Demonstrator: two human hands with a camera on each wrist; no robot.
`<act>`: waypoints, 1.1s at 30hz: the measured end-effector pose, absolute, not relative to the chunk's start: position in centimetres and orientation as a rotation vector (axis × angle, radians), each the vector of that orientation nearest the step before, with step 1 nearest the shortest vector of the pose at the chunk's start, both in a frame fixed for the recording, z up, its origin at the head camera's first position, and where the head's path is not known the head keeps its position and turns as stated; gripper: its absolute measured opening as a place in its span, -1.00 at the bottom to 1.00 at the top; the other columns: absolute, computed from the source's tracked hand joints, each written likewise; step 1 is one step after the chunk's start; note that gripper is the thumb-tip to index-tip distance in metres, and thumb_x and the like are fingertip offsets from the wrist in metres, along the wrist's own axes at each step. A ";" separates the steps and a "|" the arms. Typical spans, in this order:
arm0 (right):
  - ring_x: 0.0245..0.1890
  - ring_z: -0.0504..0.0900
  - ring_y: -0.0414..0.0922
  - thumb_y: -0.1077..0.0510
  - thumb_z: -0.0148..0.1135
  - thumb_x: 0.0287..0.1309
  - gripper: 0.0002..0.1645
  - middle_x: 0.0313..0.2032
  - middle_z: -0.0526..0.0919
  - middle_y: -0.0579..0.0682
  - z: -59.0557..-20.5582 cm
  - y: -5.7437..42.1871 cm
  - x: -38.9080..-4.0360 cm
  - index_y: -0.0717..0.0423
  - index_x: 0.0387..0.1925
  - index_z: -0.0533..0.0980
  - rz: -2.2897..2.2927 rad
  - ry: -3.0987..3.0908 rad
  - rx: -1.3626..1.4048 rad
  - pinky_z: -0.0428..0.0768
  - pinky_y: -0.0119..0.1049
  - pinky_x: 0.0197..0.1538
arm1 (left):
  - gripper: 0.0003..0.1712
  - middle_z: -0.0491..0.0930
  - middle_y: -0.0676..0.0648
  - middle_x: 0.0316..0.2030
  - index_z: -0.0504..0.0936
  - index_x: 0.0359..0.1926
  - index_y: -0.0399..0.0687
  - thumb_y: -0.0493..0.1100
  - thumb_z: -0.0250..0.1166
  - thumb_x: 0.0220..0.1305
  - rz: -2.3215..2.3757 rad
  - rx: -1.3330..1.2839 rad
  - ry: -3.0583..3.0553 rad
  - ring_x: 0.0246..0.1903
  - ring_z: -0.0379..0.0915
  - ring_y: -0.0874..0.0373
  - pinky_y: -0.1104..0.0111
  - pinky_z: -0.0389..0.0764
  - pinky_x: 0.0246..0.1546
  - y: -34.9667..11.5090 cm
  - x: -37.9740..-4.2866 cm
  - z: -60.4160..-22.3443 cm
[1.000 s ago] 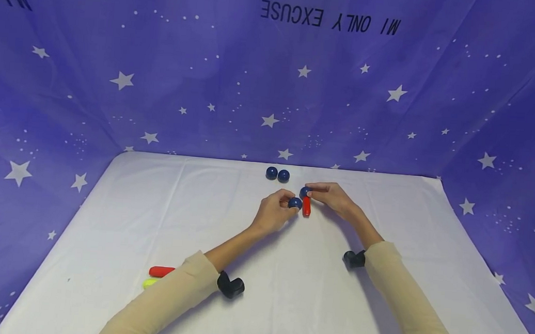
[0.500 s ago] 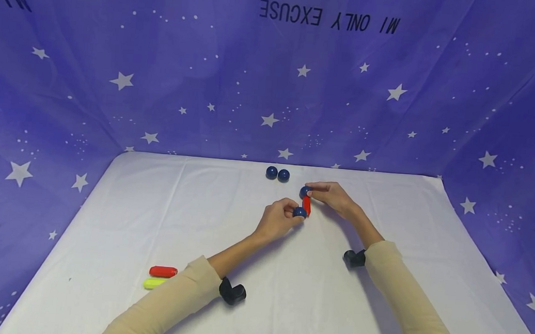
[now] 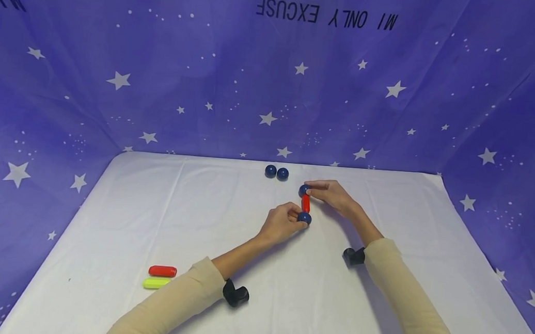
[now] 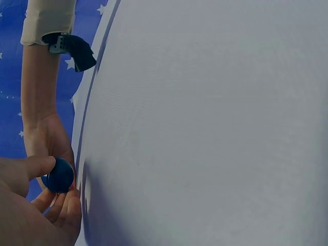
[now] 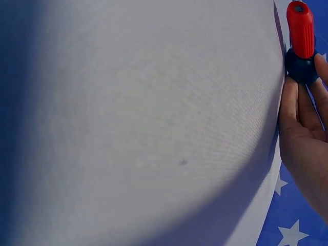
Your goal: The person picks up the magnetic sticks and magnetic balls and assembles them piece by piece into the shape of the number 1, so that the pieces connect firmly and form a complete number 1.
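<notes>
Counter [image 3: 228, 195], white-covered, backed at its far edge by a purple-blue curtain [image 3: 236, 82] bearing white stars and inverted black lettering. Right hand [image 3: 333, 195]: thumb and fingers pinch a glossy blue ball [image 3: 304, 190], located short of the far edge and slightly right of its midpoint. A red rod [image 3: 306, 204] adjoins this ball and points toward the near edge. The right wrist view shows the rod seated against the ball, its sides ribbed, with a dark round inset in the other end. Left hand [image 3: 282, 222]: holds a second blue ball [image 3: 304, 219] between thumb and fingers, in line with the rod at its near end; contact between these two cannot be confirmed.

Toward the far edge, left of the hands, one loose blue ball [image 3: 271, 171] lies just beside another loose blue ball [image 3: 283, 174]. Toward the near left corner, a spare red rod [image 3: 163, 271] lies roughly parallel to the far edge, with a yellow-green rod [image 3: 156, 283] just on its near side, partly hidden by the beige left sleeve [image 3: 169, 300]. A black wrist fitting [image 3: 354, 257] projects at the cuff of the beige right sleeve [image 3: 413, 304]; a matching black fitting [image 3: 236, 294] projects at the left cuff.
</notes>
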State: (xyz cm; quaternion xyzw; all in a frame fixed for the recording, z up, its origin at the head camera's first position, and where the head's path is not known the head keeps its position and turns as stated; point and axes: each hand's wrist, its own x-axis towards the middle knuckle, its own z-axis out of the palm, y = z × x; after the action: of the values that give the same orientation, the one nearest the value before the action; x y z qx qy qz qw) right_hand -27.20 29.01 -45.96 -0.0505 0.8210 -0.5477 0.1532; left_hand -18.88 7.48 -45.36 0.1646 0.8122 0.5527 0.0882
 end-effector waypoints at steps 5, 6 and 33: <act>0.38 0.30 0.08 0.14 0.34 0.27 -0.46 0.28 0.48 0.18 -46.0 29.0 -27.2 0.22 0.25 0.52 -1.569 2.358 -0.126 0.22 0.01 0.40 | -0.71 0.70 -0.11 -0.31 0.64 -0.12 -0.29 -0.29 0.47 0.15 1.667 0.503 2.411 -0.33 0.66 0.17 0.45 0.59 -0.28 7.5 -19.0 -45.8; 0.38 0.30 0.08 0.14 0.34 0.27 -0.46 0.28 0.49 0.19 -45.9 28.9 -27.2 0.22 0.25 0.52 -1.573 2.354 -0.120 0.23 0.01 0.40 | -0.71 0.70 -0.11 -0.31 0.64 -0.12 -0.30 -0.30 0.47 0.14 1.666 0.503 2.417 -0.33 0.66 0.17 0.45 0.59 -0.29 7.5 -19.0 -45.9; 0.38 0.30 0.08 0.10 0.34 0.27 -0.47 0.28 0.49 0.17 -46.1 29.1 -27.4 0.18 0.24 0.54 -1.559 2.343 -0.111 0.19 0.03 0.41 | -0.72 0.69 -0.09 -0.31 0.64 -0.12 -0.26 -0.32 0.47 0.14 1.644 0.510 2.453 -0.37 0.60 0.21 0.45 0.56 -0.30 8.3 -19.7 -46.6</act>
State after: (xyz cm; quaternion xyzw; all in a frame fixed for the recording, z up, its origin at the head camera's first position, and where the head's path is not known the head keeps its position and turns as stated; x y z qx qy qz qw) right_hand -27.43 29.15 -46.12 -0.0389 0.8210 -0.5461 0.1619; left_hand -19.67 8.25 -46.59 0.1697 0.8165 0.5471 0.0724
